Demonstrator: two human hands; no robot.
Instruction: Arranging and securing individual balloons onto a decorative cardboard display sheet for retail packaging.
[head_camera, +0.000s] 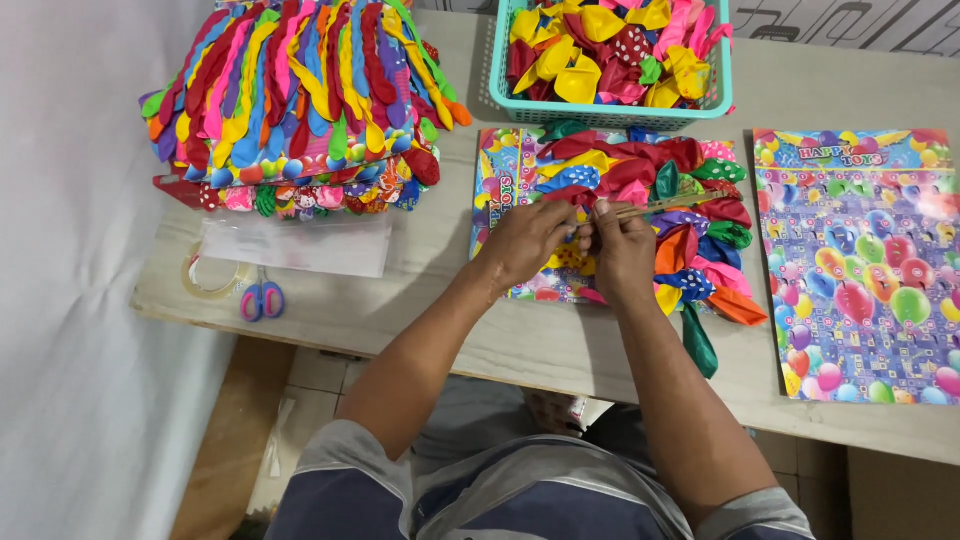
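Fingers of the left hand (525, 243) and right hand (622, 250) press together, pinching a thin wooden stick (672, 205) and the neck of a limp rubber balloon over a glossy printed card (520, 215) half covered with rows of flat balloons (690, 225). It lies mid-tabletop (560, 345). Behind stands a teal mesh basket (610, 117) of loose balloons; left, a stack of filled cards (290, 100), tape roll (212, 275) and small scissors (262, 300); right, bare cards (865, 270).
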